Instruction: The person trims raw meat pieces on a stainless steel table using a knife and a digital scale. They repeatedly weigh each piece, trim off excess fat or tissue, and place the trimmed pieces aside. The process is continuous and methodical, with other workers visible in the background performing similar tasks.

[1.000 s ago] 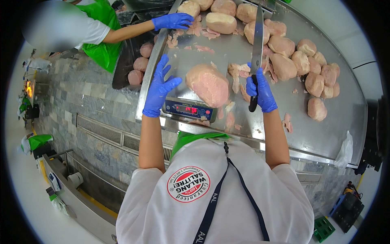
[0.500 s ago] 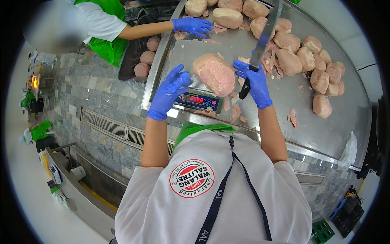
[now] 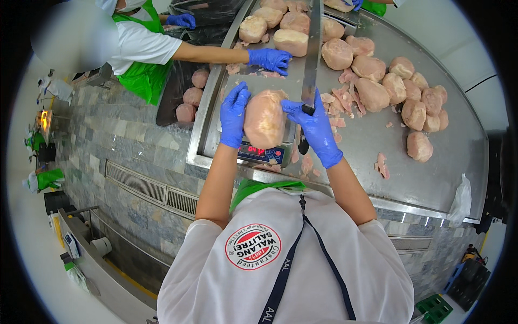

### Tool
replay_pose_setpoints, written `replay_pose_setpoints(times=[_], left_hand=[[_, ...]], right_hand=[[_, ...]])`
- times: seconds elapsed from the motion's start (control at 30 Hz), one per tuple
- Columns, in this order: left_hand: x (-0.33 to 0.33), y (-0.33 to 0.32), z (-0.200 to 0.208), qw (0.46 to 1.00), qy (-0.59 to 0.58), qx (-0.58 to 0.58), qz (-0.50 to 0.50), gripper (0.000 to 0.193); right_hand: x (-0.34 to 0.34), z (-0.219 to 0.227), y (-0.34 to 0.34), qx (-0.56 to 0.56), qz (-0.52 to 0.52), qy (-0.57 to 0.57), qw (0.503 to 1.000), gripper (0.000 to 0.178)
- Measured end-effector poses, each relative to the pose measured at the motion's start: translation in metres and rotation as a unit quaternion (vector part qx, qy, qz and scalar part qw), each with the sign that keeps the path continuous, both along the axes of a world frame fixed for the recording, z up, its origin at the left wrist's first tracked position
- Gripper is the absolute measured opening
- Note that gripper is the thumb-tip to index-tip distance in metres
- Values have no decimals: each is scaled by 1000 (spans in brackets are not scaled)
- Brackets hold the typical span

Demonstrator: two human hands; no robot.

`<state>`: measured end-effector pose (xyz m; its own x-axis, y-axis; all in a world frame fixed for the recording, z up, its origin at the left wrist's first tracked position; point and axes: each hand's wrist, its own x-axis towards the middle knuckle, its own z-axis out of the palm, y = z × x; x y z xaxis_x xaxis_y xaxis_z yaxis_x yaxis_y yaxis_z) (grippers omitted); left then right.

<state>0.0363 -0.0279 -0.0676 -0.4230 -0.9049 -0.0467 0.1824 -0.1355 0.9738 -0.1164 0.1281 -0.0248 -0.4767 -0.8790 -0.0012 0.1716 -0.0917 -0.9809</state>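
Note:
A rounded, pale pink ham (image 3: 264,120) is between my hands over the digital scale (image 3: 258,153), partly covering its lit red display. My left hand (image 3: 233,114), in a blue glove, presses along the ham's left side. My right hand (image 3: 317,129), also gloved in blue, is closed around a long knife (image 3: 311,59). Its fingertips touch the ham's upper right side. The blade points away from me, and the black handle shows below the palm. Whether the ham rests on the scale or is slightly lifted, I cannot tell.
On the steel table (image 3: 431,183), several hams (image 3: 372,95) lie to the right and far side, with meat trimmings (image 3: 344,100) among them. A co-worker's gloved hand (image 3: 271,60) reaches in from the left beside a far ham. A dark-lined bin (image 3: 168,105) holds more hams.
The ham has turned, and its trimmed pink face no longer shows. Both my hands have closed in on its sides. The knife has swung more upright. The co-worker's hand has shifted right.

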Motion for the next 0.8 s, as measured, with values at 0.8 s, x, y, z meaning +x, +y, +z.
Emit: replay_pose_setpoints(times=[0.8], left_hand=[[3,49,49,854,-406,-316,-71,93]], right_hand=[[-11,70,89,243,133,663,696,88]])
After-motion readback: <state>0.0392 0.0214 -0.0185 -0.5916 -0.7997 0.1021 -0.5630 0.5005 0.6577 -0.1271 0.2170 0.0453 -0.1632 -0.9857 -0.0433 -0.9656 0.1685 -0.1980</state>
